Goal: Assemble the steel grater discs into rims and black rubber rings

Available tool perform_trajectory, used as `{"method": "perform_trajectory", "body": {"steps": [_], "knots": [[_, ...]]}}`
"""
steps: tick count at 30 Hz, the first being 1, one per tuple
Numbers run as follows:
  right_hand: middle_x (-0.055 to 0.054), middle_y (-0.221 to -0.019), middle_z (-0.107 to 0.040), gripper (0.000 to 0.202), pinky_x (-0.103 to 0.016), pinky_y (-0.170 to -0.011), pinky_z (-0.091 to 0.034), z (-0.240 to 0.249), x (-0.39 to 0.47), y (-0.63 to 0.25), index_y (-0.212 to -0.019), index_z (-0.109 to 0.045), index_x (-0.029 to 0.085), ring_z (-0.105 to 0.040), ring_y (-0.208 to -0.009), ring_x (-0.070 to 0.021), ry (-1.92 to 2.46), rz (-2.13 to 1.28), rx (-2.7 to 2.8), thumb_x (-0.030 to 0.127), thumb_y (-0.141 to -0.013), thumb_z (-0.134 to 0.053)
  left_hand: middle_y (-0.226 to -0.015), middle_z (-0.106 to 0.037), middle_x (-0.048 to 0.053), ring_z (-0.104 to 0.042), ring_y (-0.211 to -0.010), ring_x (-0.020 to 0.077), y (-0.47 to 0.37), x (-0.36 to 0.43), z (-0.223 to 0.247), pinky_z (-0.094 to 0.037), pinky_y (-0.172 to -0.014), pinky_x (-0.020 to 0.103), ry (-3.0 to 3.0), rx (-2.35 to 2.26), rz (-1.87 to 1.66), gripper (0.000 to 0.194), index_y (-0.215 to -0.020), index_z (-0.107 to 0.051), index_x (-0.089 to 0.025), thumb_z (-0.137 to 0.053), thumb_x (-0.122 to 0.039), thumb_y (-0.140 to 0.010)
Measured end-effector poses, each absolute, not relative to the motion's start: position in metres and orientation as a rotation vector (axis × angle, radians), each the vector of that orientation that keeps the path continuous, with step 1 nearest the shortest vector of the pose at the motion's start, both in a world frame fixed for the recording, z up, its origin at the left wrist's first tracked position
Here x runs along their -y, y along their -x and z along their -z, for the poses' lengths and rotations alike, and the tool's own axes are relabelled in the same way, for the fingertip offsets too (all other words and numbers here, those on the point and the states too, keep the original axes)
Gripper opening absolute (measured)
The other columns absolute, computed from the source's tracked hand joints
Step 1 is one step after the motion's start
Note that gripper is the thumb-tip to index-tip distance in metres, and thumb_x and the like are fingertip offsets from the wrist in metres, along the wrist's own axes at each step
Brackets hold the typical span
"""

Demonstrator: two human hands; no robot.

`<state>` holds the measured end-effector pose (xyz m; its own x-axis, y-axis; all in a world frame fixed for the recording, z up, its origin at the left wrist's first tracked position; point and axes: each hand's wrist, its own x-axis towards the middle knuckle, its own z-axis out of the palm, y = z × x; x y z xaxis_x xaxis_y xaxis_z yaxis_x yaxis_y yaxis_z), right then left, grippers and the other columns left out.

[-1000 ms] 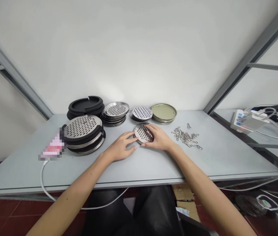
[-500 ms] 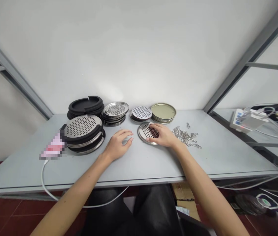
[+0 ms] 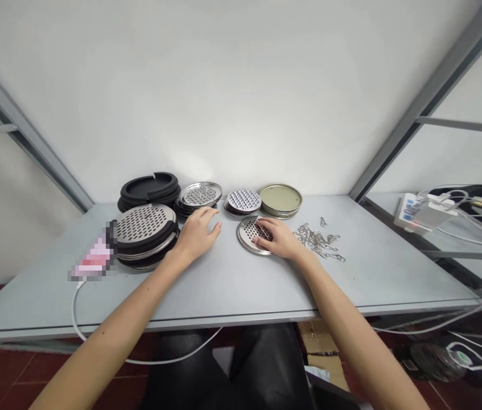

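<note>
My right hand [image 3: 280, 238] rests on a round metal grater plate [image 3: 249, 232] with slotted holes. Its fingers are spread over the plate's top, and the palm hides the right part. My left hand [image 3: 198, 232] hovers with fingers apart, holding nothing, just in front of a stack of round metal grater discs [image 3: 200, 195]. Left of it stand round grater plates with black rims [image 3: 144, 223]. Behind them are black ring-shaped holders [image 3: 149, 187]. A coarse grater disc [image 3: 244, 200] tops another pile behind the plate.
Round greenish-gold lids [image 3: 281, 197] are stacked near the wall. Small metal clips [image 3: 320, 242] lie scattered right of my right hand. A pixelated pink item [image 3: 93, 259] with a white cable [image 3: 74, 307] lies at left. A power strip [image 3: 411, 213] with cables sits beyond the right frame post.
My left hand has moved left and away from me, up to the grater disc stack. My right hand stays on the slotted plate. The view has shifted slightly.
</note>
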<state>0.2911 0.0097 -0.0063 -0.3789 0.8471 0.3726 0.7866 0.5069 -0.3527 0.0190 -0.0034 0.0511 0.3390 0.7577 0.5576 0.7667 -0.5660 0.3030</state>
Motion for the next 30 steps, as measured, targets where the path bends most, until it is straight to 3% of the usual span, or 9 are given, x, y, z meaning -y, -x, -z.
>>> {"method": "perform_trajectory", "body": {"steps": [4,9,16,24,30], "knots": [[-0.017,-0.132,-0.06,0.051,-0.049,-0.104,-0.044,0.006,-0.01,-0.291,-0.123,-0.062,0.015,-0.056,-0.121,-0.0329,1.341,-0.166,2.242,0.049,-0.085,-0.062,-0.114,-0.069,0.009,-0.063,-0.108,0.0261,-0.023,0.001,-0.089,-0.049,-0.096,0.038,2.42,1.626,0.888,0.028,-0.11,-0.067,-0.018,-0.054,-0.03,-0.089],[-0.017,-0.13,-0.061,0.049,-0.049,-0.105,-0.044,0.006,-0.01,-0.291,-0.122,-0.062,0.015,-0.057,-0.121,-0.0325,1.334,-0.171,2.239,0.048,-0.086,-0.06,-0.116,-0.069,0.012,-0.062,-0.11,0.0339,-0.009,-0.025,-0.139,-0.051,-0.091,0.044,2.217,2.012,0.464,0.042,-0.117,-0.066,-0.02,-0.054,-0.046,-0.087],[-0.018,-0.131,-0.06,0.048,-0.05,-0.105,-0.043,0.008,-0.011,-0.29,-0.122,-0.063,0.014,-0.056,-0.122,-0.0328,1.339,-0.162,2.236,0.047,-0.087,-0.059,-0.117,-0.065,0.022,-0.062,-0.108,0.0424,0.04,-0.064,-0.153,-0.053,-0.081,0.048,1.956,2.268,0.121,0.049,-0.116,-0.063,-0.014,-0.059,-0.048,-0.082],[-0.018,-0.131,-0.06,0.047,-0.048,-0.105,-0.043,0.009,-0.012,-0.29,-0.121,-0.063,0.014,-0.057,-0.121,-0.0321,1.335,-0.159,2.234,0.047,-0.087,-0.059,-0.113,-0.066,0.024,-0.066,-0.102,0.038,0.045,-0.066,-0.147,-0.054,-0.078,0.04,1.965,2.246,-0.03,0.034,-0.108,-0.065,-0.01,-0.063,-0.023,-0.077],[-0.018,-0.131,-0.061,0.046,-0.049,-0.105,-0.043,0.009,-0.012,-0.29,-0.121,-0.063,0.014,-0.056,-0.121,-0.0322,1.336,-0.172,2.231,0.045,-0.087,-0.059,-0.111,-0.067,0.024,-0.066,-0.101,0.0377,0.047,-0.069,-0.143,-0.054,-0.078,0.041,1.962,2.209,0.018,0.038,-0.111,-0.063,-0.009,-0.062,-0.018,-0.074]]}}
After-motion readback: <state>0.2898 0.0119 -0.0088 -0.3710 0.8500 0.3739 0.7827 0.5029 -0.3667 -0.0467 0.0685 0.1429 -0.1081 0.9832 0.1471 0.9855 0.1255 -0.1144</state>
